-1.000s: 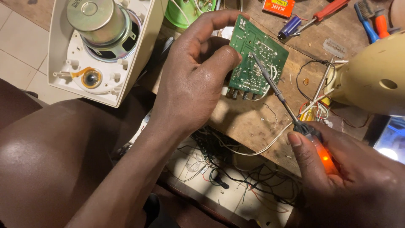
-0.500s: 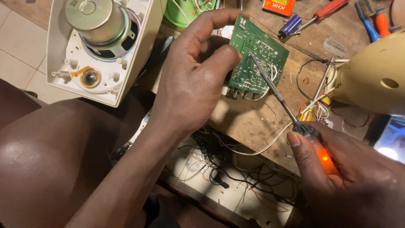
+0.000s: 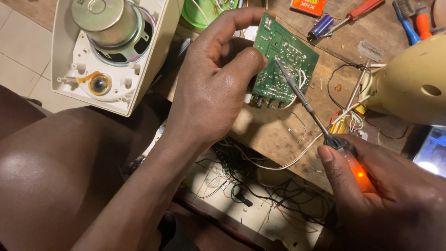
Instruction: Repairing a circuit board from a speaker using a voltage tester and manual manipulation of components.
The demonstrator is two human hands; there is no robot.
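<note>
**Two hands bring a soldering iron tip to a green circuit board**

At the lower left of the frame, a bare knee and thigh (image 3: 60,176) fill the foreground. Beside it, at lower centre, a pale tray of tangled black, red and white wires (image 3: 241,204) sits below the bench edge.

At the lower right, the right hand (image 3: 385,190) is closed around the glowing orange handle of a soldering iron (image 3: 325,135). Its thin metal shaft slants up and to the left, and the tip touches the solder side of the board.

In the centre, the left hand (image 3: 213,88) pinches a green circuit board (image 3: 284,60) by its left edge, thumb on the near face and fingers curled behind. The board is held tilted above the worn wooden bench (image 3: 278,135), slightly right of centre in the upper half of the frame. White wires trail from its lower edge.

At the right edge sits a rounded cream plastic housing (image 3: 413,79) with a small hole in it, and coloured wires bunch just beside it.

In the upper left, an open white speaker cabinet (image 3: 153,56) shows a large silver magnet and a small orange-ringed tweeter.

Along the top edge lie a green spool (image 3: 200,11), a blue capacitor (image 3: 320,25), a red-handled screwdriver (image 3: 364,8) and blue-and-orange-handled tools (image 3: 411,21).
</note>
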